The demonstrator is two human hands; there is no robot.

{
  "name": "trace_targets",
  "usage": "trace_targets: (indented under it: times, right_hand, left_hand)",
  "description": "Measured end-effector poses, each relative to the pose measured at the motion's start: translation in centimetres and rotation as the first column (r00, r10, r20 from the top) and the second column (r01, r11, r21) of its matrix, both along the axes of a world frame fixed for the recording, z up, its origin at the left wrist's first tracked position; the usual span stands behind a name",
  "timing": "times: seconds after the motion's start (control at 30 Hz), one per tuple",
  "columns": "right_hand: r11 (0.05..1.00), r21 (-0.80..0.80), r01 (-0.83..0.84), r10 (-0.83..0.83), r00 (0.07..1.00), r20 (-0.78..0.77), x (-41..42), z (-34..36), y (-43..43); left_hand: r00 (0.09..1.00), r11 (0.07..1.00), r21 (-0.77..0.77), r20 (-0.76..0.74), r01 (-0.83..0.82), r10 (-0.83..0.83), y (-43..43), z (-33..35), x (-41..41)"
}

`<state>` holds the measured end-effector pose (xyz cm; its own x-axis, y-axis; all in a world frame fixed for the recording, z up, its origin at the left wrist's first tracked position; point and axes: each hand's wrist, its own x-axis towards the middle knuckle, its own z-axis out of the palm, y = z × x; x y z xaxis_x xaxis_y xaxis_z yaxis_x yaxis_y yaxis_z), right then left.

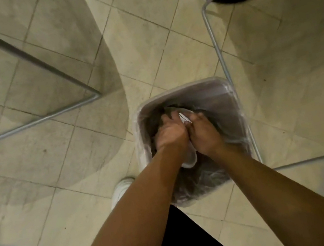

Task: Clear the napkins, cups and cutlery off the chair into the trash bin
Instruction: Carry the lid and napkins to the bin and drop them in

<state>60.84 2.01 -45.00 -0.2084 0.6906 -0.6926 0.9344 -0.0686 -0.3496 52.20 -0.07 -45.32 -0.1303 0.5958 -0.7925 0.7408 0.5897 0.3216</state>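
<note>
Left hand (170, 135) and right hand (204, 135) inside lined trash bin (184, 92) | together gripping white litter (184, 118) | tile floor (165, 43)

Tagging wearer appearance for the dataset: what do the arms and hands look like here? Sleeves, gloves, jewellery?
Both arms are bare from the bottom edge of the frame to the wrists: no sleeves in view. The left hand and right hand are bare too, no gloves. No watch, bracelet or ring shows, though the picture is dim and soft, so something small could be missed. No markings are visible on either forearm.
</note>
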Motion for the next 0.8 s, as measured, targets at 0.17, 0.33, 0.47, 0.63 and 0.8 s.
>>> trace_targets:
  times: [0.17, 0.33, 0.47, 0.63, 0.8]
  right_hand:
    - [0.996, -0.087, 0.001, 0.001, 0.999, 0.032, 0.5, -1.2, -0.2]
    - [0.998, -0.067, -0.005, 0.007, 0.999, 0.036, 0.6, 0.8, -0.5]
    - [0.999, -0.048, -0.027, 0.027, 1.000, 0.007, -0.1, 4.7, -0.4]
    - [0.999, -0.012, -0.035, 0.034, 0.996, -0.080, -1.5, 10.7, -0.6]
    - [0.996, 0.034, -0.077, 0.079, 0.993, -0.085, -4.0, 17.8, -0.1]
  left_hand:
    - [0.996, 0.997, -0.029, -0.051, 0.067, -0.068, 0.4, -0.5, 0.1]
    - [0.997, 0.999, 0.023, -0.073, 0.037, -0.036, 0.4, 1.4, -0.3]
    - [1.000, 0.996, 0.087, -0.027, 0.002, 0.000, -0.3, 5.6, -1.2]
    - [0.997, 0.969, 0.234, 0.027, -0.077, 0.072, -1.2, 12.0, -3.2]
    - [0.984, 0.904, 0.389, 0.091, -0.177, 0.154, -2.2, 19.7, -5.9]
